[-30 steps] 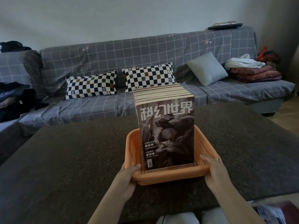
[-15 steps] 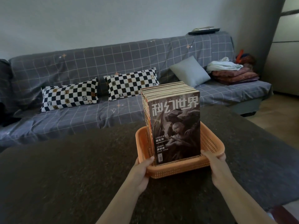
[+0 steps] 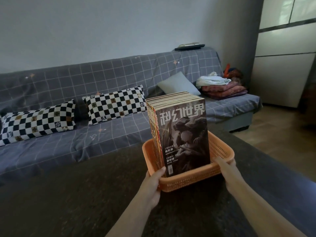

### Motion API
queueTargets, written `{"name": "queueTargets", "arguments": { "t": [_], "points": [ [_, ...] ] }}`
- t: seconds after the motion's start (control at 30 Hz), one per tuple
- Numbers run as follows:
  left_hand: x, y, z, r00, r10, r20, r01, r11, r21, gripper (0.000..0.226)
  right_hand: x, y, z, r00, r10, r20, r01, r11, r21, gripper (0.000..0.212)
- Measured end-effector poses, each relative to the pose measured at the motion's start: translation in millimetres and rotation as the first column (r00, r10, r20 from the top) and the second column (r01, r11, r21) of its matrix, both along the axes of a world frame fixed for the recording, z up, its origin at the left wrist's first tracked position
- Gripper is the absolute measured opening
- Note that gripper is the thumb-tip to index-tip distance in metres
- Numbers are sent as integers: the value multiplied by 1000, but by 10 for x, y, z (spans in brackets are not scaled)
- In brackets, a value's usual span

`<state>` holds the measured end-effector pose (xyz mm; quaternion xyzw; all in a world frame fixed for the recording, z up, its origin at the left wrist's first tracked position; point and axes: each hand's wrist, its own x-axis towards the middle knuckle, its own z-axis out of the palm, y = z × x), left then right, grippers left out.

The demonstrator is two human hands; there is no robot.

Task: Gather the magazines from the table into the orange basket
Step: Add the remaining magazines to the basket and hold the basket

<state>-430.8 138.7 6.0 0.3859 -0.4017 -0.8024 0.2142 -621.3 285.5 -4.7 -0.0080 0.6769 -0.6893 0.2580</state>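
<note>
An orange plastic basket (image 3: 193, 181) sits on the dark table (image 3: 77, 194), right of the table's middle. Several magazines (image 3: 183, 134) stand upright in it as one thick stack, the front cover dark grey with large white characters. My left hand (image 3: 153, 183) grips the basket's near left corner, thumb hooked over the rim. Gripping the near right corner is my right hand (image 3: 226, 170), its thumb lying on the rim. Both forearms reach in from the bottom edge.
A grey checked sofa (image 3: 102, 100) runs behind the table with two black-and-white cushions (image 3: 116, 103), a grey pillow (image 3: 177, 83) and folded blankets (image 3: 224, 90). Wooden floor (image 3: 277, 127) and pale cabinet doors (image 3: 283, 65) are at the right.
The view has swung to the right and the basket now sits further right and slightly turned in the frame. Both hands keep their grip on its near corners.
</note>
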Motion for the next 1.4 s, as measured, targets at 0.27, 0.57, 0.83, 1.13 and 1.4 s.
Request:
{"name": "queueTargets", "arguments": {
  "t": [0.27,0.57,0.83,1.13,1.4],
  "points": [
    [-725,-92,-36,999,-33,-14,33,999,-26,64,-707,-79,-38,998,-23,-55,24,1000,12,64],
    [-1510,-38,-26,999,-51,-14,50,993,-105,64,-1566,-119,-54,996,-15,-92,20,999,49,57],
    [-2000,-112,-35,1000,-23,16,24,995,-98,60,-2093,-172,-90,992,45,-122,-32,994,106,61],
    [-2300,-142,-107,999,25,30,-20,989,-150,58,-2466,-283,-178,988,88,-124,-77,993,93,69],
    [-2396,-128,-141,999,42,16,-39,986,-164,63,-2567,-326,-205,988,82,-132,-74,995,67,69]
  ]
}}
